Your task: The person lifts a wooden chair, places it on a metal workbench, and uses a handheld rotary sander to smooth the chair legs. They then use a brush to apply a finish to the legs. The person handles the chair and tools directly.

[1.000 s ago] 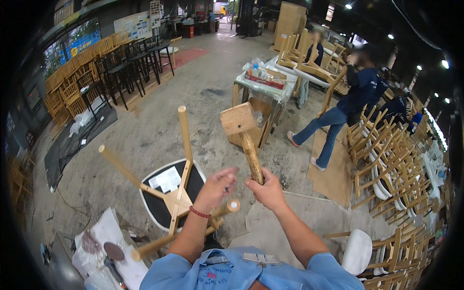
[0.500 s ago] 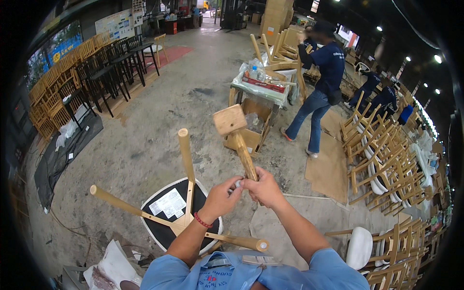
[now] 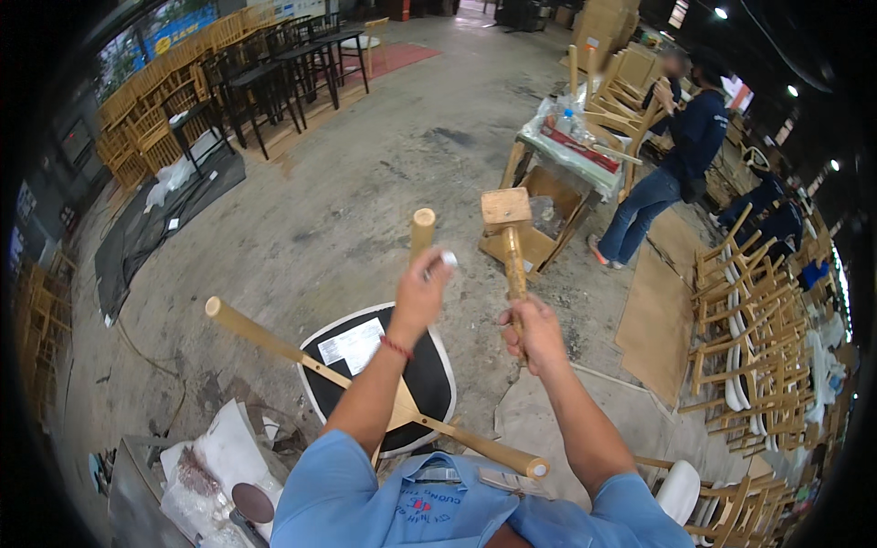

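My right hand (image 3: 533, 333) is wrapped round the handle of a wooden mallet (image 3: 517, 260), its blocky head raised. My left hand (image 3: 420, 297) pinches a small white round chair glide (image 3: 449, 259) beside the end of one upright chair leg (image 3: 423, 223), partly covering that leg. The leg belongs to an upside-down chair (image 3: 433, 384) with a black seat underside and white rim. Another leg (image 3: 251, 329) slants out to the left with a bare end. A third leg (image 3: 498, 450) points toward my right side and has a pale round disc on its end.
A worktable (image 3: 571, 164) with a bottle and plastic wrap stands ahead right, a cardboard box (image 3: 521, 248) under it. Beyond it, a person (image 3: 681, 155) handles a chair. Stacked chairs (image 3: 740, 320) line the right; black stools (image 3: 265, 82) stand far left. White packaging (image 3: 215, 457) lies near left.
My hands have separated. The left has moved with the white glide to the upright leg's end; the right has shifted right with the mallet. The view has turned left.
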A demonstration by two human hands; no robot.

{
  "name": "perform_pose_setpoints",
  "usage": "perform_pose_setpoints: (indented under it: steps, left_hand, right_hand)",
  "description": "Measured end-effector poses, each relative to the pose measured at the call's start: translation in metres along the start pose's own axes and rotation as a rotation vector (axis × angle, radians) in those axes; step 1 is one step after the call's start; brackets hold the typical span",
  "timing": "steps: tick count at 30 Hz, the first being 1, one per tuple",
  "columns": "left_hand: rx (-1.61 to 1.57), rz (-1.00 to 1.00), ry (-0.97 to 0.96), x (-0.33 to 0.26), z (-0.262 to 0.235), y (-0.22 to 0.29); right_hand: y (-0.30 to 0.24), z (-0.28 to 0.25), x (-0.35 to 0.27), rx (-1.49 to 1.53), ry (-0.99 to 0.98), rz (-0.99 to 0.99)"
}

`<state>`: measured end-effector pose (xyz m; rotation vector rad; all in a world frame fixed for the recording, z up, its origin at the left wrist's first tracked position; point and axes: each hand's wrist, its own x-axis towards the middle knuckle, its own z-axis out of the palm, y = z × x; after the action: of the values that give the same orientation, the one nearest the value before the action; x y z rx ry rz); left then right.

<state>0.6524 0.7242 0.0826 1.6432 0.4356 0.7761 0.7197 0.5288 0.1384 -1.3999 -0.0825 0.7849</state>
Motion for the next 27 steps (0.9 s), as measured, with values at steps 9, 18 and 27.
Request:
perform_pose_setpoints:
  steps: [9,18,27]
  left_hand:
    - [-0.088,-0.225,-0.182,0.114,-0.053,-0.019]
    - [-0.263,-0.330,-0.295,0.119,-0.057,-0.035]
    - [-0.193,-0.293,-0.277,0.114,-0.055,-0.029]
  right_hand:
    - [-0.029,-0.001,-0.031,-0.263,-0.142,-0.334]
    - [-0.003,0.000,-0.024,-0.351,-0.098,-0.207]
    - [-0.032,0.013,0.008,-0.793,-0.095,-0.451]
